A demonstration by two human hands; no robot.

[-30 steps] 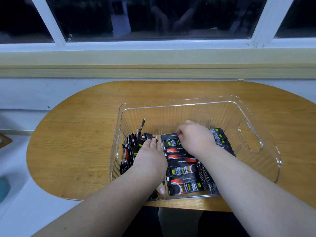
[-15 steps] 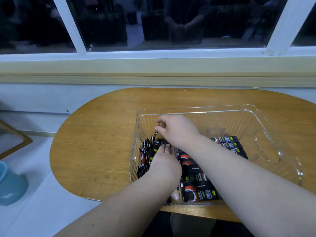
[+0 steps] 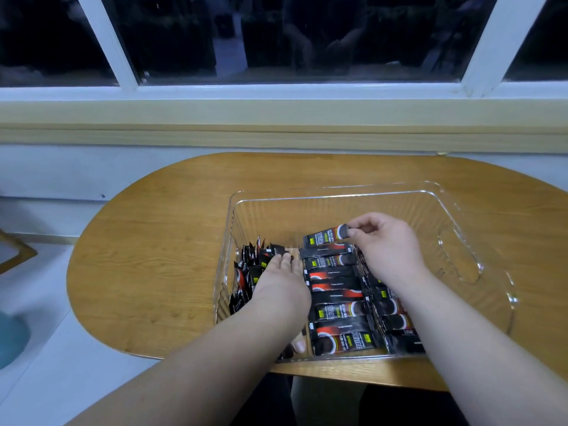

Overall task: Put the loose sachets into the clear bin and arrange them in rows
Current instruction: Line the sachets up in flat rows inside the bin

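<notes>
Sachet [image 3: 327,238] is hovering over far end of middle row [image 3: 335,302] in clear bin [image 3: 338,195], your right hand [image 3: 390,244] pinching its end after crossing from left pile [image 3: 246,272]. Your left hand [image 3: 276,284], fingers flat, is pressing that pile. Row is gaining one more.

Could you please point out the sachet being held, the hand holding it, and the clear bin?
held sachet [image 3: 326,237], head view, middle of its printed face.
right hand [image 3: 389,247], head view, back of the hand.
clear bin [image 3: 307,215], head view, bare far wall.
</notes>
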